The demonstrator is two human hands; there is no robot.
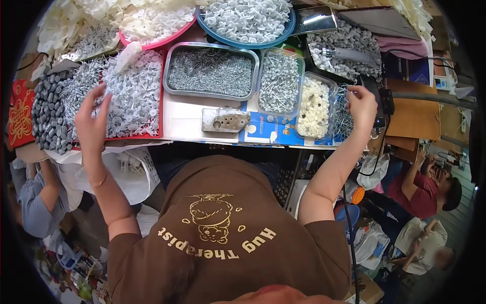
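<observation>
Nearest is the wearer's brown T-shirt (167,273), with a pale printed drawing across the chest. Both bare forearms stretch away from it to a crowded worktable. The left hand (92,121) is raised over the left side, thumb and forefinger spread apart, between a heap of loose silvery nails (81,83) and white plastic pieces (134,101) piled in a red-edged tray (161,109). Dark grey cylinders (50,109) lie farther left. The right hand (364,109) is bent inward above more metal nails (343,121) at the table's right; whether its fingertips pinch anything, I cannot tell. Just left of it sits a clear tub of cream pieces (314,109). Between the hands, a metal block (225,120) rests near the table's edge, with a steel tray (212,95) of small screws beyond. Farthest are a pink basin (152,46) and a blue basin (248,45), both full of white plastic parts.
</observation>
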